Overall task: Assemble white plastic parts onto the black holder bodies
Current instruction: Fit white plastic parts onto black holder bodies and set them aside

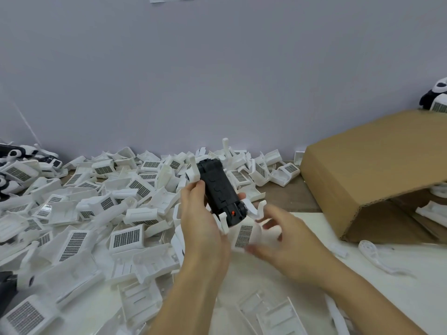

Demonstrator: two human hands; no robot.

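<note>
Surroundings: a heap of white plastic parts (121, 209), many with a gridded panel, covers the table (302, 274) from the left edge to the wall (217, 68); more lie loose in front of the forearms.
Obstruction: the heap lies just behind and under both hands; a cardboard box (377, 170) lies on its side at the right.
Count: one black holder body (219, 189) in hand; white parts too many to count.
Box contents: white parts show in its open mouth, partly hidden.
Left hand (200, 218): curled round the black holder body, holding it up over the heap, with white legs (194, 169) already on it.
Right hand (278, 233): blurred; fingers curl around a white grille part (244, 236) just under the holder's near end.
Far right: assembled black-and-white pieces (435, 97) behind the box.
</note>
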